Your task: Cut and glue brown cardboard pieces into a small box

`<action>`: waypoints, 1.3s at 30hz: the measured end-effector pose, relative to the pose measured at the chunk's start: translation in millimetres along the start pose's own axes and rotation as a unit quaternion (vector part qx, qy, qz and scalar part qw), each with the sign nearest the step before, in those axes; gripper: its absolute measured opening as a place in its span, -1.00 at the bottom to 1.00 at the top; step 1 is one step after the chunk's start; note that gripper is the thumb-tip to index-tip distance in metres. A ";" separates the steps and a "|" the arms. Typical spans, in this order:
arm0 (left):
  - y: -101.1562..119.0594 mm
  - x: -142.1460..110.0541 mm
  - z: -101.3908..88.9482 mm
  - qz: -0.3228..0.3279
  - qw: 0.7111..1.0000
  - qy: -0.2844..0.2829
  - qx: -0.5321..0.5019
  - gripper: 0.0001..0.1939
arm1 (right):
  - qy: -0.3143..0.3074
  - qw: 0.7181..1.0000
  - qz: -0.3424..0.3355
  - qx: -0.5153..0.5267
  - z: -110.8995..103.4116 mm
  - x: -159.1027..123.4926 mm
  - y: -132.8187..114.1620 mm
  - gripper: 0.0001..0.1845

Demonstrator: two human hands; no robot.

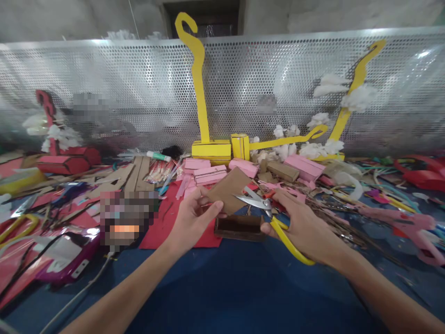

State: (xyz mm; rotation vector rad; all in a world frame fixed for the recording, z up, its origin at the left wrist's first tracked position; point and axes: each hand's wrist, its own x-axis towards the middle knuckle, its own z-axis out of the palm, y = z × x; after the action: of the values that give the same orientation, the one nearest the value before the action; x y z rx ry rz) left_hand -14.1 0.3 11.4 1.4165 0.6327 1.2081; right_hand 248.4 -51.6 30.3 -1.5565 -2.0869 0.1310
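Note:
My left hand (198, 218) pinches a piece of brown cardboard (231, 189) by its left edge, thumb in front. In my right hand (299, 222) are scissors (290, 243) with yellow handles, their blades apart at the right side of the cardboard. Whether the blades have cut into it, I cannot tell. Below the two hands an open brown cardboard box (239, 231) rests on the blue tabletop (222, 287). Its far side is partly hidden by the cardboard and my left fingers. Red paper (163, 222) lies under and beside my left hand.
Yellow hook-topped cardboard pieces (199, 83) stand behind, before a perforated metal panel (139, 93). Pink boxes (209, 175) and scraps lie in the middle. A pink glue gun (399, 218) is at right. A purple device (71, 260) and a white cable (86, 287) are at left.

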 end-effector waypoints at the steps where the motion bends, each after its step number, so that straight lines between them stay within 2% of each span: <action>1: -1.0 -1.4 1.4 -0.007 1.000 -0.010 0.003 -0.73 | -0.007 1.000 0.001 0.009 1.4 -0.6 -1.2 -0.56; 9: -5.3 -7.4 9.3 -0.023 0.999 -0.034 0.017 -0.70 | -0.043 0.999 -0.010 0.029 5.9 -3.0 -5.5 -0.60; 17: -2.8 -7.6 9.3 -0.005 1.000 -0.020 0.012 -0.71 | -0.029 0.999 -0.026 0.001 5.4 -2.3 -4.8 -0.51; 23: -3.2 -10.2 11.6 -0.021 0.999 -0.029 -0.004 -0.73 | -0.039 0.999 -0.007 -0.023 4.2 -1.2 -5.3 -0.57; 27: -1.6 -9.5 12.6 -0.027 0.999 -0.035 -0.008 -0.70 | -0.024 0.999 -0.005 -0.030 5.2 -1.6 -2.8 -0.59; 34: 0.8 -6.4 10.5 -0.034 0.998 -0.055 -0.022 -0.67 | -0.014 1.000 -0.002 -0.003 3.8 -3.5 -3.6 -0.52; 39: 3.1 -5.8 11.2 -0.034 0.998 -0.047 -0.016 -0.65 | -0.023 1.000 0.000 0.014 3.1 -2.4 -6.2 -0.50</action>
State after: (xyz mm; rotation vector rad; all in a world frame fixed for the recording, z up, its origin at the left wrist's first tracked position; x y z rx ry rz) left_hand -6.5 -10.0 14.0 1.4043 0.5899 1.0876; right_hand 242.1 -55.2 29.1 -1.5517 -2.1117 0.1974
